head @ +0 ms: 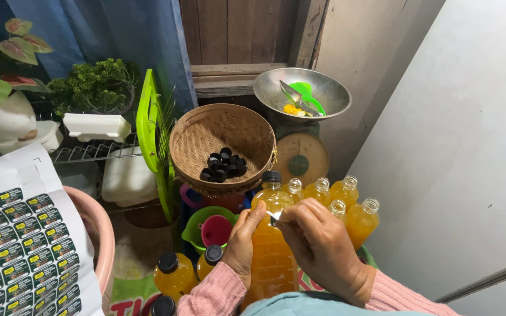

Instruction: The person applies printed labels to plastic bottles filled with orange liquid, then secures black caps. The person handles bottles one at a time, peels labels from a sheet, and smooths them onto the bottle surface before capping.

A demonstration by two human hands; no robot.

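Wooden boards and a blue curtain back a cramped corner packed with bottling gear. At nine o'clock a sticker sheet (21,246) drapes over a pink tub (103,234), with potted plants (7,64) on a wire rack behind. Three capped bottles (174,275) stand at seven o'clock, and a green bowl with a pink funnel (215,229) sits just beyond them.

At centre, the left hand (242,243) wraps the side of a tall capped bottle (270,246) of orange liquid, steadying it. The right hand (320,246) is closed in a pinch on a small sticker (274,217) against the bottle's shoulder. Pressed on crooked, the sticker would likely wrinkle or sit skewed, and a damp surface could keep it from gripping.

Open bottles (338,199) crowd just behind at one o'clock, touching one another; a careless right elbow or a tilt of the held bottle could tip them and spill, I judge. A woven basket (221,137) of black caps (224,165) perches at twelve o'clock above, near enough to be knocked. At one o'clock a scale (300,155) carries a metal pan (303,90). A white wall closes the right side.
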